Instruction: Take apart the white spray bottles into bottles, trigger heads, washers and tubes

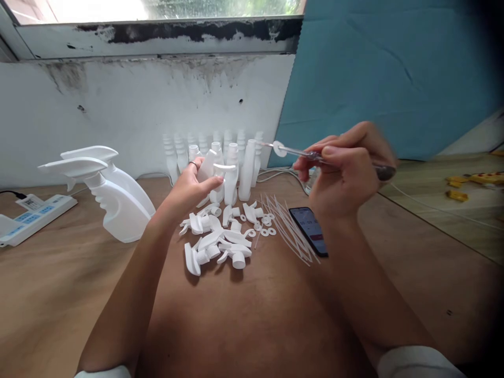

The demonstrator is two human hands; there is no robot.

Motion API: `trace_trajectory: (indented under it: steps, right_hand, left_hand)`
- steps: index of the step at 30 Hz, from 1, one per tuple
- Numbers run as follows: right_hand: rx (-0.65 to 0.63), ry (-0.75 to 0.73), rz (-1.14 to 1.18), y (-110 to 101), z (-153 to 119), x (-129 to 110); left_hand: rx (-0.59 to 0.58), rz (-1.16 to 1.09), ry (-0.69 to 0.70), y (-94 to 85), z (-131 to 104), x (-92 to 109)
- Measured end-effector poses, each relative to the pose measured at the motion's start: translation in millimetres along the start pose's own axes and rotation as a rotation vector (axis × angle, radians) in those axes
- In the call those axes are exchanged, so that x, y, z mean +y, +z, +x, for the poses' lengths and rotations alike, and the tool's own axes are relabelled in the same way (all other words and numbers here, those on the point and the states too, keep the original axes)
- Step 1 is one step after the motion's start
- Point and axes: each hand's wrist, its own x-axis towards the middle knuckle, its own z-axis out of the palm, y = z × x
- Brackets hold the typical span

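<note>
Now, left hand (191,184): you pinch a spray head (206,167), centre of frame.
Right hand (344,170): you grip a tool (294,153), right of centre.
Washer (279,149): around the tool's shaft; apparently the washer-fitting step.
Tip: probably needs steady aim at the spray head.

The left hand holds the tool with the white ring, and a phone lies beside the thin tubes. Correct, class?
It's the wrong hand: the head view shows the right hand holding the tool with the white ring. A phone does lie beside the thin tubes.
</note>
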Motion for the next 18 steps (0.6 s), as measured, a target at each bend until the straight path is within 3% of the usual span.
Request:
trace_trajectory:
  steps: [4,7,11,18]
  right_hand:
    - [-0.371,0.142,-0.339,-17.1,14.4,-3.4]
    - [-0.513,0.257,-0.509,-20.2,17.7,-3.9]
    - [-0.509,0.211,-0.584,-18.3,16.3,-4.5]
    - [-0.369,0.161,-0.51,-22.9,18.7,-14.8]
  left_hand:
    - [-0.101,0.324,-0.054,-4.9,-4.0,-1.2]
    - [-0.19,0.461,-0.059,-2.5,-4.8,-3.4]
    - [-0.265,0.615,-0.011,8.9,-0.9,-15.5]
    - [-0.461,0.991,0.165,32.0,5.3,-47.3]
